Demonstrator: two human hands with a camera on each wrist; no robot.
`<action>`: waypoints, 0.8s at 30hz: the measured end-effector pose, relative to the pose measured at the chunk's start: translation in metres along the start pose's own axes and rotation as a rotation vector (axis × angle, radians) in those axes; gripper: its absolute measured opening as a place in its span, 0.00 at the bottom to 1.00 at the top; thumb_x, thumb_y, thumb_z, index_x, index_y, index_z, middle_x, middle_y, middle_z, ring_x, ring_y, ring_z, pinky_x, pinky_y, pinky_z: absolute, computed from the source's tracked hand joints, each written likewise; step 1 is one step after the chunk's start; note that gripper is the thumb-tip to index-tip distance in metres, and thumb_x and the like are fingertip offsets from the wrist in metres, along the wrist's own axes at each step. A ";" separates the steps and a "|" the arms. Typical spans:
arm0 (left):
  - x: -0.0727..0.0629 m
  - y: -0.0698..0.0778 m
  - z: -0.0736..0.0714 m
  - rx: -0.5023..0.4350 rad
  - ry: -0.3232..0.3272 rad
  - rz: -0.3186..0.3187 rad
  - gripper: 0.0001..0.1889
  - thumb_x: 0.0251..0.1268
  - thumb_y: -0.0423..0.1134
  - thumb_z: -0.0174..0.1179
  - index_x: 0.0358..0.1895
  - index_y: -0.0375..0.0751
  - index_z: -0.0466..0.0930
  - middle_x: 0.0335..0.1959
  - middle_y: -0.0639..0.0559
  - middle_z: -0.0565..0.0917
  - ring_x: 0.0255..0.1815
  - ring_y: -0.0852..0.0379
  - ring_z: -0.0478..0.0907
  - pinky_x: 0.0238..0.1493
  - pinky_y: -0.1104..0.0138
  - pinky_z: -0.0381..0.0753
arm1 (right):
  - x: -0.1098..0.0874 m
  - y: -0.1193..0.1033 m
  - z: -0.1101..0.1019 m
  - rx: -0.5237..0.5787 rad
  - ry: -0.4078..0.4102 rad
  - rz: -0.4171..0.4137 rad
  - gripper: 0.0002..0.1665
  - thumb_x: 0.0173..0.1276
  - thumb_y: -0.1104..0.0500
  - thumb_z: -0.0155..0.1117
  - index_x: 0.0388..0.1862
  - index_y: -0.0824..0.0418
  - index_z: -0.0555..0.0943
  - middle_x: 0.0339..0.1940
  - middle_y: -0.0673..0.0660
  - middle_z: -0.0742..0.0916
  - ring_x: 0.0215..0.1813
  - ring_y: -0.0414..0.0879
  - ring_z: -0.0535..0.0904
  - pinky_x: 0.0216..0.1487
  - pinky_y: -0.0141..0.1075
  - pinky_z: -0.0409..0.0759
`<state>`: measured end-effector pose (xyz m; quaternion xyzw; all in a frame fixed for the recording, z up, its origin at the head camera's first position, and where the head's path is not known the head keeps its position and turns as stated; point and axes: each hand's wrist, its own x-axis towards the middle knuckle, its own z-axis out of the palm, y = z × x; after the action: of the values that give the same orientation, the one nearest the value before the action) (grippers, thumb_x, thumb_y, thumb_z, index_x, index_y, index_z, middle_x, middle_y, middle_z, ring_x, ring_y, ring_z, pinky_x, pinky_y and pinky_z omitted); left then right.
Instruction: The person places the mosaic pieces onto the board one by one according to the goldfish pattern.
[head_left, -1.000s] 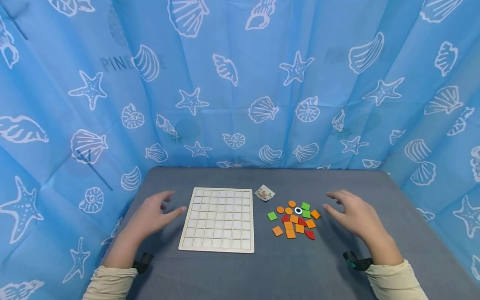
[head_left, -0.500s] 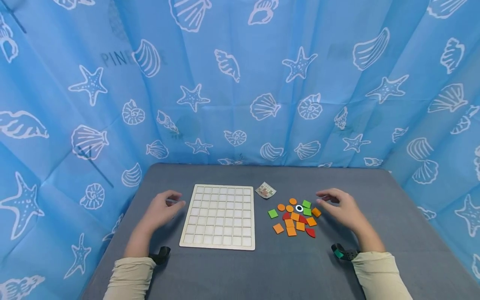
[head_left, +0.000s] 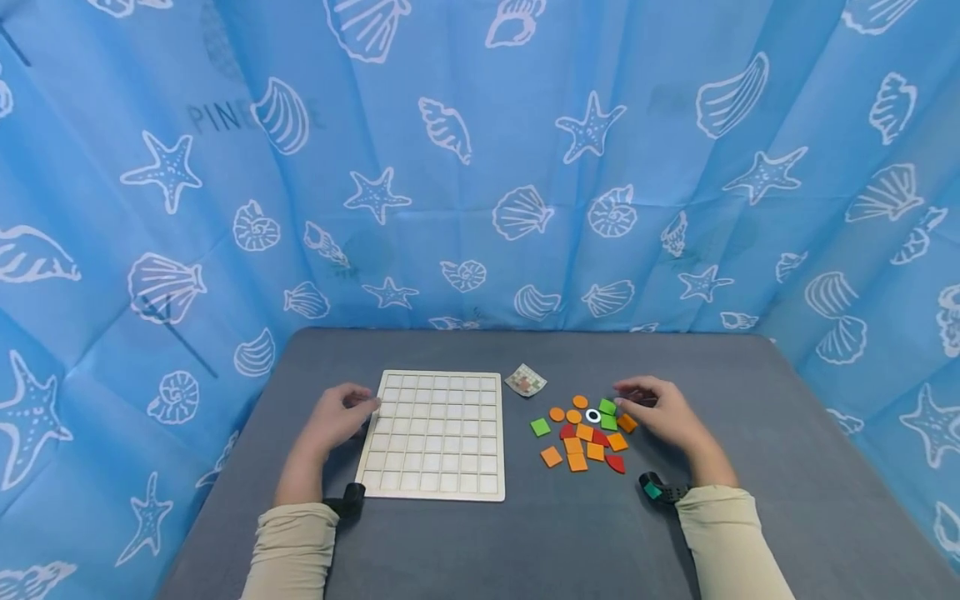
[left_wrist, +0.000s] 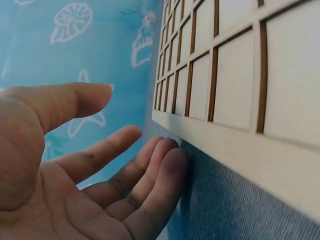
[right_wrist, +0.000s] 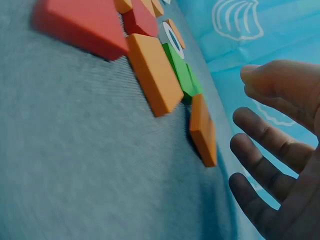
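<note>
A pale wooden board with a square grid of recesses (head_left: 436, 435) lies flat on the table. At its left edge is my left hand (head_left: 342, 417), thumb and fingers apart with nothing between them; in the left wrist view its fingertips (left_wrist: 172, 162) reach right beside the board's rim (left_wrist: 200, 142). To the board's right lies a loose cluster of small flat tiles: orange squares (head_left: 573, 446), orange discs (head_left: 557, 414), green squares (head_left: 540, 427), red curved pieces (head_left: 615, 464) and a white ring-like eye piece (head_left: 593, 416). Over the cluster's right side hovers my right hand (head_left: 660, 410), fingers loosely spread, near an orange tile (right_wrist: 202, 131).
A small patterned paper card (head_left: 526, 381) lies behind the tiles, by the board's back right corner. Grey cloth covers the table (head_left: 570, 542). A blue curtain with shell prints (head_left: 465, 167) hangs along the back and both sides.
Both hands have moved inward: the left one rightward to the board's edge, the right one leftward toward the tiles. The board, card and tiles stay where they were.
</note>
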<state>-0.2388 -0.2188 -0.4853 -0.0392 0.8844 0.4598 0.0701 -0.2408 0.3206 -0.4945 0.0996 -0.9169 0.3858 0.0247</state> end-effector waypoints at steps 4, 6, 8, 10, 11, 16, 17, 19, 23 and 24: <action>0.000 0.000 0.003 -0.021 -0.021 -0.029 0.26 0.79 0.47 0.60 0.69 0.32 0.77 0.61 0.31 0.80 0.44 0.47 0.87 0.47 0.54 0.88 | 0.004 0.001 0.005 0.033 -0.015 0.022 0.19 0.76 0.59 0.70 0.60 0.67 0.85 0.52 0.66 0.88 0.44 0.46 0.81 0.39 0.32 0.82; 0.000 -0.002 0.004 -0.031 -0.023 -0.038 0.25 0.79 0.47 0.60 0.69 0.32 0.77 0.61 0.31 0.81 0.46 0.46 0.86 0.48 0.53 0.89 | 0.005 0.001 0.007 0.050 -0.024 0.031 0.20 0.75 0.59 0.71 0.60 0.68 0.85 0.50 0.65 0.88 0.41 0.45 0.79 0.34 0.32 0.82; -0.001 -0.004 0.004 -0.047 -0.021 -0.050 0.24 0.79 0.45 0.61 0.68 0.32 0.77 0.60 0.32 0.81 0.48 0.45 0.86 0.49 0.53 0.89 | 0.006 0.001 0.008 0.067 -0.032 0.038 0.20 0.74 0.59 0.72 0.60 0.68 0.86 0.47 0.65 0.87 0.40 0.45 0.78 0.31 0.33 0.82; -0.002 -0.006 0.005 -0.058 -0.021 -0.056 0.23 0.79 0.43 0.61 0.67 0.31 0.78 0.58 0.32 0.82 0.50 0.44 0.86 0.49 0.53 0.90 | 0.006 0.001 0.010 0.068 -0.040 0.040 0.19 0.74 0.60 0.72 0.59 0.68 0.86 0.46 0.64 0.87 0.40 0.46 0.78 0.31 0.33 0.82; -0.002 -0.008 0.005 -0.062 -0.021 -0.059 0.23 0.79 0.42 0.60 0.67 0.30 0.78 0.58 0.33 0.83 0.51 0.44 0.86 0.49 0.53 0.91 | 0.007 0.002 0.010 0.062 -0.043 0.039 0.19 0.74 0.60 0.72 0.59 0.68 0.86 0.46 0.63 0.87 0.40 0.46 0.77 0.32 0.33 0.81; -0.006 -0.013 0.006 -0.090 -0.018 -0.091 0.20 0.78 0.37 0.59 0.66 0.29 0.79 0.54 0.34 0.84 0.51 0.45 0.86 0.47 0.55 0.91 | 0.010 0.005 0.014 0.033 -0.052 0.033 0.17 0.73 0.60 0.72 0.58 0.67 0.87 0.46 0.62 0.87 0.41 0.45 0.77 0.38 0.31 0.79; -0.006 -0.013 0.006 -0.094 -0.018 -0.096 0.20 0.78 0.36 0.59 0.66 0.29 0.79 0.53 0.34 0.84 0.50 0.45 0.86 0.46 0.55 0.91 | 0.011 0.006 0.014 0.031 -0.056 0.030 0.17 0.74 0.60 0.72 0.58 0.66 0.87 0.46 0.61 0.87 0.41 0.45 0.77 0.39 0.31 0.79; -0.007 -0.013 0.005 -0.092 -0.021 -0.102 0.19 0.77 0.35 0.59 0.65 0.29 0.80 0.52 0.35 0.84 0.48 0.47 0.86 0.46 0.55 0.91 | 0.012 0.007 0.014 0.032 -0.063 0.026 0.17 0.74 0.61 0.72 0.58 0.66 0.87 0.46 0.61 0.87 0.41 0.45 0.77 0.39 0.31 0.79; -0.003 -0.010 0.005 -0.070 -0.026 -0.079 0.19 0.75 0.35 0.60 0.64 0.29 0.81 0.51 0.35 0.84 0.45 0.49 0.86 0.45 0.56 0.91 | 0.013 0.008 0.011 0.025 -0.059 0.020 0.16 0.74 0.62 0.72 0.57 0.67 0.87 0.45 0.61 0.87 0.40 0.44 0.77 0.39 0.31 0.78; -0.002 -0.010 0.006 -0.064 -0.024 -0.073 0.19 0.75 0.34 0.61 0.64 0.29 0.81 0.50 0.36 0.84 0.44 0.49 0.86 0.45 0.56 0.91 | 0.013 0.008 0.011 0.023 -0.055 0.020 0.16 0.74 0.62 0.71 0.57 0.67 0.88 0.45 0.61 0.87 0.39 0.44 0.77 0.38 0.31 0.78</action>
<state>-0.2353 -0.2197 -0.4961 -0.0683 0.8664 0.4853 0.0960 -0.2549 0.3164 -0.5062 0.1013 -0.9137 0.3936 -0.0056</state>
